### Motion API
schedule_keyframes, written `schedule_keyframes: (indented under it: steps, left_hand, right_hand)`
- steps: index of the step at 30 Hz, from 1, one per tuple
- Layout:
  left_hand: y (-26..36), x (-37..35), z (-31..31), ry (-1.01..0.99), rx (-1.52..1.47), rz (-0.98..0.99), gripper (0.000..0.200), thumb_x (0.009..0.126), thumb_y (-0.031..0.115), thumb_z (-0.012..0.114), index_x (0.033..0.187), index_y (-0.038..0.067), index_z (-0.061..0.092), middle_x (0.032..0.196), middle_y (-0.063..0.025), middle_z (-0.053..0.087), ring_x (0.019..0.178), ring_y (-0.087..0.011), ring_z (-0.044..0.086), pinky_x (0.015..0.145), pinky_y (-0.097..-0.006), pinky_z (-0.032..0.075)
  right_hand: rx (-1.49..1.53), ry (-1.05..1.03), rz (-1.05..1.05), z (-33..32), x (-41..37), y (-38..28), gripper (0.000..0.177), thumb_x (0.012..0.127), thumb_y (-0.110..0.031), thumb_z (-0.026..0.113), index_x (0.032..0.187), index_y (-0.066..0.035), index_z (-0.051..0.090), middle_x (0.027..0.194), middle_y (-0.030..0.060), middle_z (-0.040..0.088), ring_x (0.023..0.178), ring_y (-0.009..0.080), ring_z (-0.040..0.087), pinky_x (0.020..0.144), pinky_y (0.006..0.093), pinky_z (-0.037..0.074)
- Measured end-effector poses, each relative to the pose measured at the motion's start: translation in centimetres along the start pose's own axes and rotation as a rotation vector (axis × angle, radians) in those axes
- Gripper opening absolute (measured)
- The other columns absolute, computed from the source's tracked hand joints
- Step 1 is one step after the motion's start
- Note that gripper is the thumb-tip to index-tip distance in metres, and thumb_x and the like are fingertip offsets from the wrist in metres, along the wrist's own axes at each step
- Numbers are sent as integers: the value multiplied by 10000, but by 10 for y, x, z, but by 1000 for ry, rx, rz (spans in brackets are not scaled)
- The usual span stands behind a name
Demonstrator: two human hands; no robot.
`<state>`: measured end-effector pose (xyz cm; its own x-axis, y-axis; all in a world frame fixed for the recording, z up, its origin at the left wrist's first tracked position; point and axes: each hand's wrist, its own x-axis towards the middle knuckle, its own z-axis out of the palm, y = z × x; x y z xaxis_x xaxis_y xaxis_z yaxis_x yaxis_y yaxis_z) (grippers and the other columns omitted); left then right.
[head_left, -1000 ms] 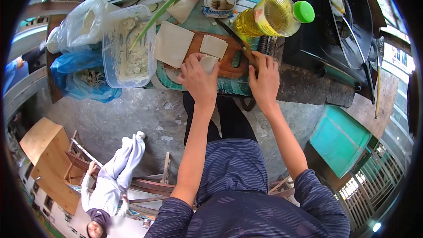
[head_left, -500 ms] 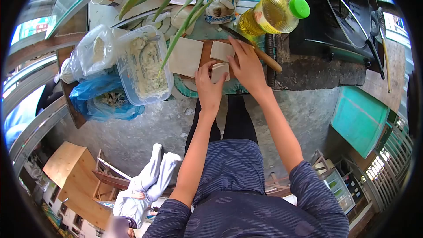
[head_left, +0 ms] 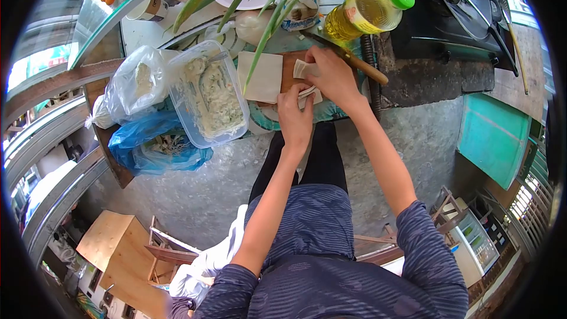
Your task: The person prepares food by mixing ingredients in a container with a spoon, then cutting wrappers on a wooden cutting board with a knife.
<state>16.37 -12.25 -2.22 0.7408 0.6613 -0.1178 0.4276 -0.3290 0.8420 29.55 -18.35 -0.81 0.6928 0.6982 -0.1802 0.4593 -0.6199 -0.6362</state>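
Note:
On the cutting board (head_left: pixel 289 70) lie pale square wrappers cut into smaller pieces. My left hand (head_left: pixel 295 115) pinches a small stack of wrappers (head_left: pixel 303 94) at the board's near edge. Just above it, my right hand (head_left: pixel 334 77) has its fingers closed on another small stack (head_left: pixel 300 70). A larger stack of square wrappers (head_left: pixel 260 77) lies left of both hands. Right behind my right hand, a knife (head_left: pixel 354 62) with a wooden handle rests at a slant. The tub of creamy filling (head_left: pixel 209 97) stands left of the large stack.
A green-capped oil bottle (head_left: pixel 366 13) stands behind the knife. Long green leaves (head_left: pixel 269 26) hang over the board. A black stove (head_left: pixel 434 29) is at right. Plastic bags (head_left: pixel 134 85) lie at far left. Behind me at lower left is a person in light clothes (head_left: pixel 207 269).
Both small stacks have been lifted and tilted by my hands, whose fingers have closed around them. The view has shifted, so the table's things appear slightly further right.

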Motion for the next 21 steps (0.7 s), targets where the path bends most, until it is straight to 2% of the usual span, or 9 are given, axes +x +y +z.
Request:
schedule_keyframes:
  steps: [2, 5, 8, 11, 14, 15, 18, 20, 21]
  left_hand:
    - [-4, 0, 0, -9, -24, -35, 171, 810, 75, 714, 956, 16, 648, 858, -95, 635, 779, -239, 537, 723, -354, 449]
    - [7, 7, -12, -103, -28, -155, 184, 827, 84, 706, 986, 11, 646, 824, -99, 650, 711, -206, 541, 684, -337, 458]
    - [10, 17, -19, -138, -198, -214, 205, 832, 89, 702, 1013, 8, 650, 819, -103, 667, 651, -177, 540, 641, -315, 459]
    - [8, 31, -20, -130, -140, -166, 218, 842, 75, 695, 1044, 11, 647, 830, -105, 679, 645, -168, 545, 634, -302, 459]
    - [-9, 45, -9, -54, -94, 3, 237, 840, 35, 682, 1070, 4, 637, 825, -112, 684, 662, -191, 580, 655, -312, 468]
    - [-5, 49, -11, -76, -61, -2, 256, 837, 22, 679, 1086, 2, 627, 846, -121, 683, 696, -201, 599, 664, -319, 475]
    - [2, 56, -14, -114, 11, 35, 317, 827, -14, 671, 1135, -1, 597, 941, -145, 669, 812, -233, 641, 696, -338, 500]
    - [3, 57, -14, -91, 23, 132, 363, 820, -37, 664, 1170, 3, 575, 1044, -154, 644, 906, -253, 649, 722, -348, 522]
    - [6, 57, -16, -124, -7, 88, 387, 823, -40, 646, 1195, 13, 553, 1096, -171, 604, 967, -313, 614, 777, -392, 499]
  right_hand:
    - [149, -45, 86, 3, -2, -2, 302, 742, -105, 709, 1015, -32, 600, 908, 138, 628, 899, 341, 608, 747, 421, 492]
    - [350, 46, 53, 10, -3, 19, 253, 770, -108, 689, 989, 3, 626, 899, 168, 656, 835, 344, 636, 739, 402, 496]
    - [417, 84, 173, -15, -10, 11, 239, 784, -107, 690, 983, 19, 650, 904, 171, 660, 826, 319, 644, 757, 365, 494]
    - [392, 10, 225, -31, -17, 17, 267, 795, -116, 699, 1013, 29, 648, 918, 163, 668, 835, 273, 648, 759, 346, 490]
    - [407, -150, 285, -41, -21, 22, 277, 792, -114, 706, 1018, 34, 647, 932, 157, 678, 846, 261, 652, 781, 341, 489]
    - [412, -217, 307, -42, -22, 23, 282, 790, -114, 708, 1022, 35, 647, 935, 155, 682, 850, 258, 653, 789, 340, 488]
    - [411, -208, 247, -32, -20, 29, 254, 799, -67, 700, 1027, 30, 646, 925, 91, 677, 854, 149, 624, 781, 287, 486]
    - [411, -90, 239, -22, -20, 31, 264, 790, -62, 706, 1031, 27, 640, 931, 95, 675, 860, 155, 626, 787, 293, 485]
    - [411, -31, 235, -19, -19, 29, 270, 786, -59, 709, 1032, 25, 638, 934, 97, 674, 863, 159, 627, 791, 295, 485]
